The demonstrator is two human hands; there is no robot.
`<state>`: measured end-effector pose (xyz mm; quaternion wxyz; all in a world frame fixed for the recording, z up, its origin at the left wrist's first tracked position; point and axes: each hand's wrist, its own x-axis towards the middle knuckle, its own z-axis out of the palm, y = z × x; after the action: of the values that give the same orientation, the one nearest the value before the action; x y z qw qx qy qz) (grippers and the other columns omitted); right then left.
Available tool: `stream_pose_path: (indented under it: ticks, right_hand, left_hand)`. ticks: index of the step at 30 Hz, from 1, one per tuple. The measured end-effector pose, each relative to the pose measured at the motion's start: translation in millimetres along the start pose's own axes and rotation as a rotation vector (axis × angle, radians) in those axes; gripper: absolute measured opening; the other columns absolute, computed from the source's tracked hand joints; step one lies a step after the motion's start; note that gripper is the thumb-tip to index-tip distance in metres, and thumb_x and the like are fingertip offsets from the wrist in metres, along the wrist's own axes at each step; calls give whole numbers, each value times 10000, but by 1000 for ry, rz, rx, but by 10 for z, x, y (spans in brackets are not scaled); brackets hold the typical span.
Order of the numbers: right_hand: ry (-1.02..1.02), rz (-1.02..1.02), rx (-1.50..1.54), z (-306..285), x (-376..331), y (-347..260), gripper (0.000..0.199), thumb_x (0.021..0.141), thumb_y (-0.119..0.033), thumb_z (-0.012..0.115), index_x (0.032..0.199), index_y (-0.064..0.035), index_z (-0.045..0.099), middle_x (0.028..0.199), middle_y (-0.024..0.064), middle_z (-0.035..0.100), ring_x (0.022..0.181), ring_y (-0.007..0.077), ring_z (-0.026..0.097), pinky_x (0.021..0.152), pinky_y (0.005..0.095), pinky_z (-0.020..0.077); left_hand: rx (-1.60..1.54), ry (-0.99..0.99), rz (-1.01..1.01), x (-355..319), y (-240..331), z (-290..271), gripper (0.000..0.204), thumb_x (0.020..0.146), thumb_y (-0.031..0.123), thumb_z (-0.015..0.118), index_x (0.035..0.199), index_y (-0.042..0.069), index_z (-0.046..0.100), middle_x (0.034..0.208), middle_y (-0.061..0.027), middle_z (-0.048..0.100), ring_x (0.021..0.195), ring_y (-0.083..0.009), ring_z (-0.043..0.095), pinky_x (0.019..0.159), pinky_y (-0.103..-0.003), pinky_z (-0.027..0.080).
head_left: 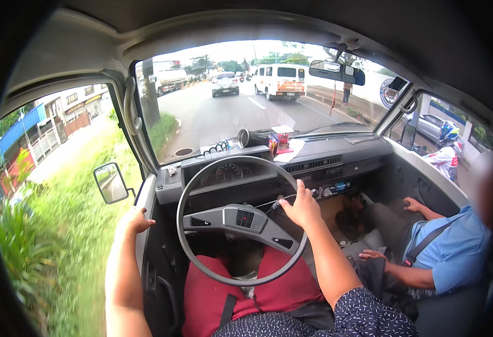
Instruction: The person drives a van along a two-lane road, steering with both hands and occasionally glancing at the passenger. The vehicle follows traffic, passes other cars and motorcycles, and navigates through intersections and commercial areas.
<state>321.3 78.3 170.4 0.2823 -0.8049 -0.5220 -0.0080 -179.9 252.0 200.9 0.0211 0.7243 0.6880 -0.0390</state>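
Note:
My right hand (303, 209) is closed on the right side of the grey steering wheel (182, 236), its thumb lying inward over the rim. My left hand (136, 219) is at the front corner of the driver's window ledge (142, 237), with the thumb pointing inward. The fingers there look curled around the edge, though most of them are hidden. Below the wheel's left spoke, no hand touches the rim. Behind the wheel sits the instrument cluster (222, 173). A round side mirror (111, 183) stands just outside, ahead of my left hand.
A passenger in a blue shirt (451, 247) sits to my right, belted. A dark cylinder (251, 138) and a red holder (282, 144) lie on the dashboard (336, 147). Ahead, a silver car (225, 83) and a white van (280, 81) are on the road. A helmeted rider (448, 150) is outside the right window.

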Motion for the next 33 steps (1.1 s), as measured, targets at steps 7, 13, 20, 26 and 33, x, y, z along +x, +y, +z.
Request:
stream_pose_path:
  ticks: [7,13,20,26,33]
  right_hand:
    - [38,2,214,67,-398,210,1002,891,-444,763,1631,-93,186,1314,276,561,1162,481,625,977,543,528]
    - [42,-12,256,115,-328,262,964,898,-416,765,1623,-97,215,1331,276,580,1170,480,627,966,535,535]
    - [92,14,191,106,-211,223,891,911,-412,762,1607,-121,289,1135,181,677,1029,377,692,908,494,550]
    - [-11,122,379,-20,-83,196,677,912,-374,749,1457,-92,461,966,137,751,1001,370,726,899,496,553]
    - [17,58,385,49,17,256,634,915,-369,755,1401,-42,515,923,168,746,925,371,739,846,480,568]
  left_hand:
    - [33,24,-10,-12,36,20,763,834,552,795,1447,145,590,1485,-203,533,1321,-377,579,1093,-468,500]
    - [4,-14,-1,36,-14,21,762,837,518,809,1450,126,583,1510,-185,512,1337,-378,566,1097,-468,503]
    - [-56,-8,-19,196,-48,127,823,800,421,862,1484,94,541,1558,-256,457,1400,-398,510,1151,-471,458]
    - [-110,67,28,517,-258,499,935,793,328,876,1543,18,412,1574,-347,390,1502,-440,361,1223,-462,365]
    - [-262,112,106,620,-535,653,778,801,329,874,1423,0,544,1463,-306,517,1377,-439,505,1156,-475,435]
